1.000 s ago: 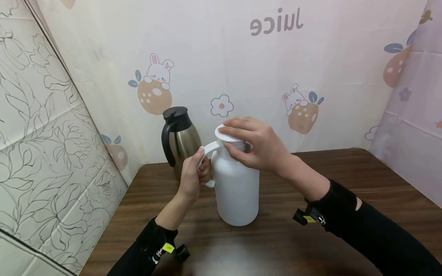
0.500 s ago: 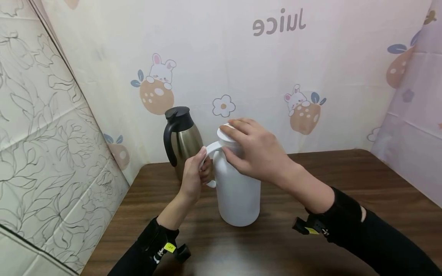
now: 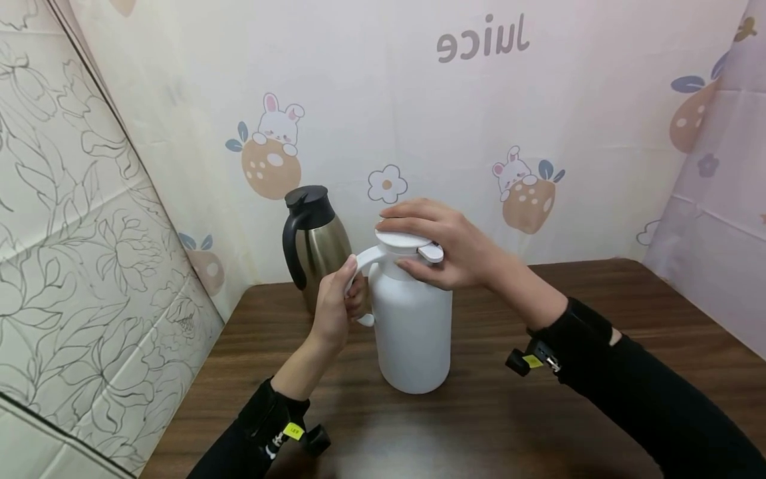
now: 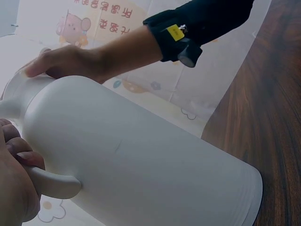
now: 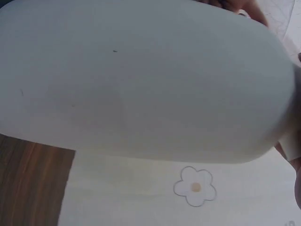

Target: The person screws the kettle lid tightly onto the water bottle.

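White jug (image 3: 411, 326) stands on the desk (image 3: 598, 319); left hand (image 3: 335, 306) grips its handle (image 3: 362, 263), right hand (image 3: 445, 246) clasps the lid (image 3: 402, 241).

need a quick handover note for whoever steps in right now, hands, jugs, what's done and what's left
Left hand: grips the handle of the white jug, steadying it upright on the wooden table.
Right hand: curled round the white lid from above, fingers over its far rim, thumb at the near side.
Steel jug: stands behind and to the left of the white jug, black lid on, untouched.
Done: white jug braced, lid gripped.
Left: the lid sits on the neck; whether it is loose or tight cannot be told, so check before lifting.
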